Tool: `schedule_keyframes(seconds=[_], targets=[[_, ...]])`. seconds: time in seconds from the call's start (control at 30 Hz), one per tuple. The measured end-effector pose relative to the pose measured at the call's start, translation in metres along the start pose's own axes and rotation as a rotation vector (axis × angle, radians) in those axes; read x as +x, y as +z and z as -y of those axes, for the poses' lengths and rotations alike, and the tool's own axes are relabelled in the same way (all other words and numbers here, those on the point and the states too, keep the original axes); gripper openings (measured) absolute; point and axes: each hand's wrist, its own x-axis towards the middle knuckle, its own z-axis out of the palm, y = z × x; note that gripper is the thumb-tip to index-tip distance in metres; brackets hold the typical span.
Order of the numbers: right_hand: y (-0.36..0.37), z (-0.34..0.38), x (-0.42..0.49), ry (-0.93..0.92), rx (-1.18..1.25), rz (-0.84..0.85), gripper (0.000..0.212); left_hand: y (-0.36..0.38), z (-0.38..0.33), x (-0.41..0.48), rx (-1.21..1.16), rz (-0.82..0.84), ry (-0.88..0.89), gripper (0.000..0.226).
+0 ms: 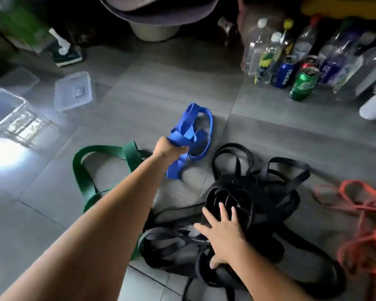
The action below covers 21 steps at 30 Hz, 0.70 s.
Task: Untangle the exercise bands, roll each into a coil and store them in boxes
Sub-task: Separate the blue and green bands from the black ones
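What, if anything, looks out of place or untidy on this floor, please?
The black rubber exercise bands lie in a knotted heap under the right hand, and the blue rubber band, gripped by the left hand, is bunched rather than coiled.

This looks like a room in a home, seen from above at floor level. The floor [139,88] is laid in large grey tiles with thin joints. Along the upper right stands a huddle of household drink containers: clear plastic bottles [304,42], a blue can [285,72] and a green can [303,85]. At the upper left a green and white sneaker [66,54] sits on the tiles, and at top centre there is a pale basin [153,31]. Clear plastic storage boxes [4,107] lie at the left edge. Personal workout gear sprawls across the lower half, a blue band [179,132] and black bands [248,187] among it.
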Motion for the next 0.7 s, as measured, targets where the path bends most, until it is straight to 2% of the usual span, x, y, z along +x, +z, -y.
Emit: schedule_keyframes(seconds=[0.13, 0.2, 0.27, 0.33, 0.4, 0.43, 0.57, 0.7], targets=[[0.008, -0.005, -0.002, 0.076, 0.055, -0.117, 0.049, 0.02, 0.042, -0.016, 0.247, 0.041, 0.061, 0.012], [0.011, -0.009, -0.005, 0.076, 0.061, -0.152, 0.041, 0.027, 0.059, -0.029, 0.385, 0.124, 0.11, 0.02], [0.017, -0.015, -0.013, 0.075, 0.049, -0.174, 0.037, 0.037, 0.084, -0.047, 0.506, 0.221, 0.083, 0.046], [0.026, -0.023, -0.023, 0.088, 0.059, -0.195, 0.035, 0.045, 0.112, -0.069, 0.741, 0.304, 0.021, 0.069], [0.032, -0.032, -0.034, 0.099, 0.06, -0.197, 0.037, 0.053, 0.132, -0.09, 0.933, 0.378, 0.007, 0.077], [0.035, -0.037, -0.039, 0.104, 0.057, -0.195, 0.039, 0.058, 0.136, -0.102, 0.949, 0.425, 0.005, 0.076], [0.043, -0.052, -0.063, 0.146, 0.06, -0.167, 0.045, 0.084, 0.127, -0.153, 0.767, 0.646, 0.112, 0.058], [0.047, -0.068, -0.097, 0.226, 0.068, -0.064, 0.047, 0.092, 0.114, -0.186, 0.619, 0.623, 0.112, 0.068]])
